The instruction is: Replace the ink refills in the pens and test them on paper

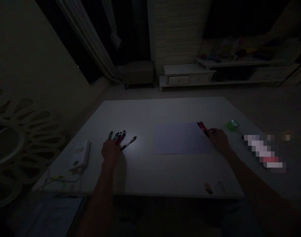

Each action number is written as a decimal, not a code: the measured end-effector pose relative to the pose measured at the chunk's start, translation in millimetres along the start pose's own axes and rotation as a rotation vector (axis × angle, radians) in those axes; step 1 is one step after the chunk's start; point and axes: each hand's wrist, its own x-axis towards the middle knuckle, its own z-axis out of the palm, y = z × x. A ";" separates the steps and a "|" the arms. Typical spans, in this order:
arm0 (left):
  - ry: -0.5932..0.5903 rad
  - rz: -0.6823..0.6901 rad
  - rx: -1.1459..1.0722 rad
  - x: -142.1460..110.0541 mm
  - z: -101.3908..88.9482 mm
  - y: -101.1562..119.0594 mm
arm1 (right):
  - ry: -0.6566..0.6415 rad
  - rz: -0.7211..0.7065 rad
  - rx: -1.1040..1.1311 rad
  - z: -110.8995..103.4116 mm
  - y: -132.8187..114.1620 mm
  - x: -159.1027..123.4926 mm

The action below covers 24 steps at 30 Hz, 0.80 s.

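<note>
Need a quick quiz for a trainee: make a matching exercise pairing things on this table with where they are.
Things:
1. Left hand
2. Right hand
3. Sheet of paper
4. White box-shaped device

Places:
A. Near the left edge of the table, cable trailing from it
B. Beside dark pens with red parts, right of the paper
C. Mid-table, between the hands
D. At a bunch of pens, left of the paper

Pairs: 1-D; 2-B; 3-C; 4-A
</note>
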 end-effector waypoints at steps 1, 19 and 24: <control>0.009 -0.001 0.002 -0.6 1.7 0.7 | 0.006 0.001 0.002 0.2 0.6 -0.3; 0.054 0.098 -0.033 -1.2 12.6 19.7 | 0.231 -0.090 0.159 -19.4 -45.9 -13.1; -0.072 0.113 -0.051 5.3 16.4 19.3 | 0.269 -0.129 0.219 -25.7 -61.9 -22.5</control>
